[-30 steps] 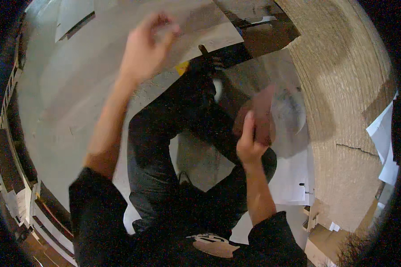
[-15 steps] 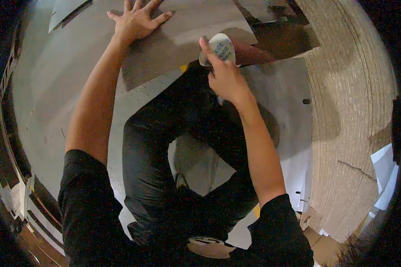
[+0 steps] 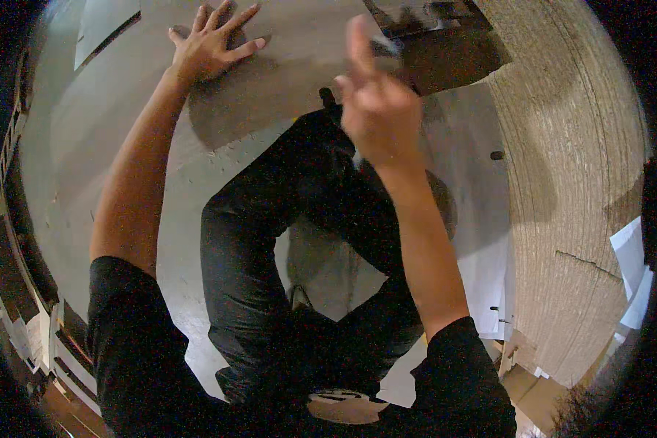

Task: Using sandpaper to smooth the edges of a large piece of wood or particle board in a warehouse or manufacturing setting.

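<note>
My left hand (image 3: 208,47) lies flat with fingers spread on a smooth grey-brown wooden panel (image 3: 299,44) at the top of the view. Above the panel's right part is my right hand (image 3: 381,113), blurred by motion. Its index finger points away from me while the other fingers are curled. It grips a piece of sandpaper, which shows only as a pale blurred edge (image 3: 387,46) beside the index finger; the hand hides the rest. Whether the sandpaper touches the panel I cannot tell.
My bent legs in black trousers (image 3: 244,255) are close below the panel. Right of them lies a pale board (image 3: 474,212) with dark slots, then a wide wood-grain board (image 3: 569,168) with a crack. White sheets (image 3: 631,255) sit at the far right, stacked strips (image 3: 66,350) at the lower left.
My right hand has moved forward and slightly right, and the sandpaper has turned from showing its printed backing to nearly edge-on. My left hand has shifted slightly left, still flat on the panel.
</note>
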Available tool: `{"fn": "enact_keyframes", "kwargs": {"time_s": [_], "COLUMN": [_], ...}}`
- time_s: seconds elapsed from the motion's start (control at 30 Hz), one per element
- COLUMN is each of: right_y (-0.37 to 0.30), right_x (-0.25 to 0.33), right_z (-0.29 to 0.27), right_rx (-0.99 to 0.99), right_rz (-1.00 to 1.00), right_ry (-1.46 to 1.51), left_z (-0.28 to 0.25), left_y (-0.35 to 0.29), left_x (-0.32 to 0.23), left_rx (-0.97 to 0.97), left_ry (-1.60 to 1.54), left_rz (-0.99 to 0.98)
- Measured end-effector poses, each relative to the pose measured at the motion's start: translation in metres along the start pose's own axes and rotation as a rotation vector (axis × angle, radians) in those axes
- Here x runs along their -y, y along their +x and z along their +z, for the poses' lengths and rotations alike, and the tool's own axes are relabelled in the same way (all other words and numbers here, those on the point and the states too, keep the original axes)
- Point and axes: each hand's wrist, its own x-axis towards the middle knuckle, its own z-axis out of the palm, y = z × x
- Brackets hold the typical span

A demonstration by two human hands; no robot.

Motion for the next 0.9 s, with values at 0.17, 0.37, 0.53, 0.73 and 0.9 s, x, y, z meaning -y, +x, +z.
{"fn": "enact_keyframes", "kwargs": {"time_s": [0.17,0.37,0.53,0.73,0.9], "right_y": [-0.030,-0.032,-0.024,-0.014,-0.038], "right_x": [-0.015,-0.008,-0.008,-0.019,-0.020], "right_z": [0.043,0.034,0.048,0.039,0.023], "right_rx": [0.348,0.074,0.257,0.436,0.508], "right_rz": [-0.043,0.037,-0.037,-0.026,-0.010], "right_ry": [-0.149,0.033,0.097,0.097,0.118], "left_z": [-0.037,-0.064,-0.059,-0.062,-0.063], "left_y": [0.002,-0.007,-0.004,-0.001,-0.004], "left_x": [-0.030,-0.033,-0.026,-0.032,-0.017], "left_rx": [0.076,0.177,0.190,0.173,0.213], "left_ry": [-0.100,-0.257,-0.229,-0.282,-0.234], "left_rz": [-0.004,-0.062,-0.074,-0.072,-0.105]}}
